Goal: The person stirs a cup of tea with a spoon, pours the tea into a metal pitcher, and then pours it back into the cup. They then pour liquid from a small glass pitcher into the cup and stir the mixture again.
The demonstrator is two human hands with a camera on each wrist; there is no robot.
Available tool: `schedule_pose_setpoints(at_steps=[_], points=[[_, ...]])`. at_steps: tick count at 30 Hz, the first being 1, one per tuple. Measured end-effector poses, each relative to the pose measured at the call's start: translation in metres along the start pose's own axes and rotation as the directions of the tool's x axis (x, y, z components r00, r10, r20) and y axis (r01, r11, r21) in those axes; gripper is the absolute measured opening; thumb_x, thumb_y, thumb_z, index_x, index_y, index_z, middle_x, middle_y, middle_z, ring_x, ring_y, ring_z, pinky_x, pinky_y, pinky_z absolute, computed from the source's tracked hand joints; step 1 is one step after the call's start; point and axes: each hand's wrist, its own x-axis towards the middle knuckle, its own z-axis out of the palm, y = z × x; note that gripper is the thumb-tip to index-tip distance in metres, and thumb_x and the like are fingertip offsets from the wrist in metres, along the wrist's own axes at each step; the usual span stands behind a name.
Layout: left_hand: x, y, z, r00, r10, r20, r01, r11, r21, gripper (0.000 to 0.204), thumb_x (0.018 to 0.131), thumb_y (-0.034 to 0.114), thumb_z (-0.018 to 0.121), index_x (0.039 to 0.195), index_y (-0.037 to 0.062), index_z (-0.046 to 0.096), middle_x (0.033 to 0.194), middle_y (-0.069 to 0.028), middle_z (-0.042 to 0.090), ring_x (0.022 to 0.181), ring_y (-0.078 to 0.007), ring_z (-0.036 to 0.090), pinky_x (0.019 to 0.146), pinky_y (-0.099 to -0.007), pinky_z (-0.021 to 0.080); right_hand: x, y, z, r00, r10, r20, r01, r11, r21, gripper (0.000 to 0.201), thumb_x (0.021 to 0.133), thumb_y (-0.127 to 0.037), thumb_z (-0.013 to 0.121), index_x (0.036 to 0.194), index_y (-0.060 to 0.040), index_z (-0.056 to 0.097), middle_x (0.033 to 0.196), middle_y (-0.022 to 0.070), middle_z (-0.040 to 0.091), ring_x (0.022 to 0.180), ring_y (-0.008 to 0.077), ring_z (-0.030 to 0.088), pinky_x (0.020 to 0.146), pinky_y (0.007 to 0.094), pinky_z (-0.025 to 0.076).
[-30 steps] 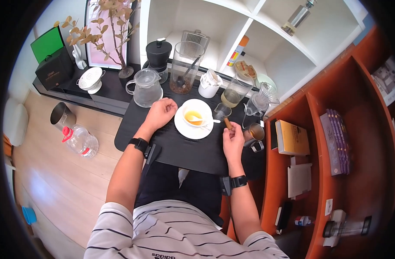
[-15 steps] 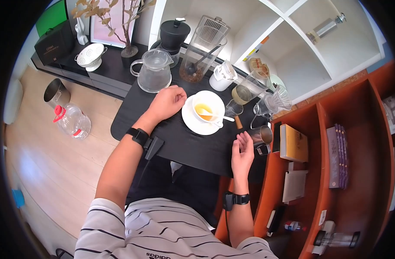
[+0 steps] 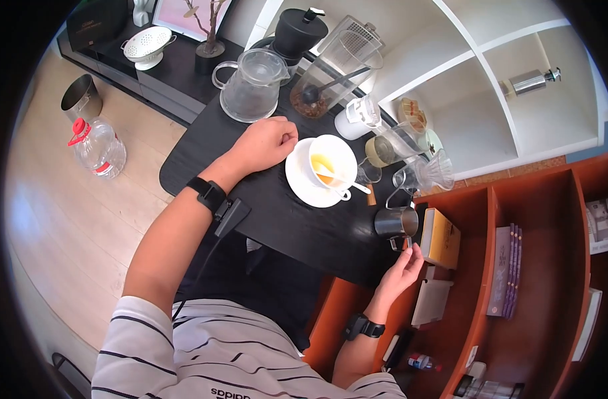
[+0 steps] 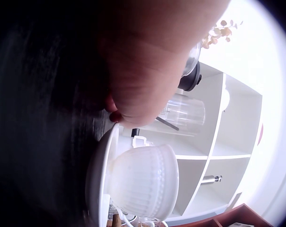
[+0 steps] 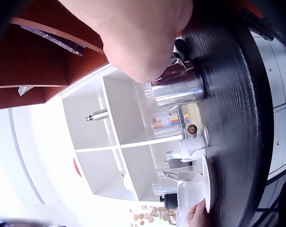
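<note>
Beside the rim of the white saucer (image 3: pixel 303 194), my left hand (image 3: pixel 264 143) rests on the black table with fingers loosely curled. A white cup (image 3: pixel 333 159) on the saucer holds yellow liquid and a white spoon (image 3: pixel 358 187). At the table's right edge stands a metal pitcher (image 3: pixel 396 223); the fingertips of my right hand (image 3: pixel 398 274) are at its handle, extended and slightly bent. In the right wrist view the hand (image 5: pixel 133 38) hides its own fingertips near the pitcher (image 5: pixel 178 90). A small glass vessel with a wooden handle (image 3: pixel 371 195) lies between cup and pitcher.
A glass server (image 3: pixel 252 86), a black grinder (image 3: pixel 297 36), a tall glass container (image 3: pixel 330 80), a white cup with a drip bag (image 3: pixel 357 118) and a glass dripper (image 3: pixel 434 171) line the far side. A wooden bookshelf (image 3: pixel 477 213) borders the right.
My right hand has left the wooden handle and moved right and toward me, to the pitcher's handle. The left hand stays beside the saucer. The head view has shifted and tilted.
</note>
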Motion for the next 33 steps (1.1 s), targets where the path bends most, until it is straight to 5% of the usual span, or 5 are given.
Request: schedule_pose_setpoints(at_steps=[3, 13, 18, 30, 33], points=[[-0.001, -0.001, 0.0, 1.0, 0.004, -0.016, -0.004, 1.0, -0.003, 0.009, 0.092, 0.009, 0.07, 0.091, 0.0007, 0.072, 0.083, -0.011, 0.067, 0.074, -0.0245, 0.067, 0.07, -0.0369, 0.054, 0.001, 0.005, 0.009, 0.994, 0.09, 0.061, -0.099, 0.981, 0.165, 0.035, 0.113, -0.024, 0.058, 0.134, 0.0033, 0.063, 0.116, 0.0112, 0.071, 0.102, 0.0174, 0.065, 0.087, 0.0309, 0.05], [0.0, 0.0, 0.0, 1.0, 0.021, -0.005, -0.02, 1.0, 0.013, 0.008, 0.092, 0.009, 0.071, 0.091, 0.0009, 0.072, 0.083, -0.0108, 0.067, 0.074, -0.0243, 0.067, 0.071, -0.0361, 0.054, 0.007, 0.016, 0.018, 0.992, 0.113, 0.053, -0.124, 0.945, 0.303, 0.024, 0.113, -0.025, 0.059, 0.11, -0.0037, 0.069, 0.104, 0.0057, 0.073, 0.089, 0.0094, 0.062, 0.075, 0.0262, 0.045], [0.001, -0.002, -0.001, 1.0, 0.022, 0.007, -0.022, 0.999, 0.024, 0.009, 0.092, 0.009, 0.07, 0.092, 0.0007, 0.072, 0.083, -0.0107, 0.067, 0.074, -0.0244, 0.067, 0.072, -0.0361, 0.055, 0.008, 0.005, 0.025, 0.961, 0.247, 0.124, -0.268, 0.721, 0.639, 0.022, 0.114, -0.022, 0.058, 0.099, -0.0068, 0.064, 0.096, 0.0043, 0.069, 0.082, 0.0095, 0.057, 0.072, 0.0255, 0.043], [0.002, 0.002, -0.002, 1.0, -0.004, 0.023, 0.004, 1.0, 0.002, 0.01, 0.092, 0.009, 0.07, 0.094, 0.0, 0.073, 0.082, -0.0084, 0.064, 0.072, -0.0205, 0.063, 0.07, -0.0341, 0.053, 0.009, 0.005, 0.024, 0.944, 0.13, 0.303, -0.308, 0.676, 0.67, 0.036, 0.115, -0.02, 0.054, 0.08, -0.0111, 0.048, 0.074, -0.0012, 0.044, 0.068, 0.0104, 0.045, 0.065, 0.0276, 0.04], [0.002, 0.005, -0.002, 1.0, -0.028, 0.013, 0.028, 1.0, -0.009, 0.01, 0.09, 0.011, 0.069, 0.089, 0.0022, 0.073, 0.083, -0.0122, 0.067, 0.077, -0.0298, 0.067, 0.072, -0.0405, 0.054, 0.009, 0.002, 0.022, 0.935, 0.141, 0.325, -0.336, 0.647, 0.685, 0.038, 0.115, -0.019, 0.054, 0.079, -0.0116, 0.046, 0.074, -0.0009, 0.045, 0.067, 0.0103, 0.043, 0.064, 0.0281, 0.039]])
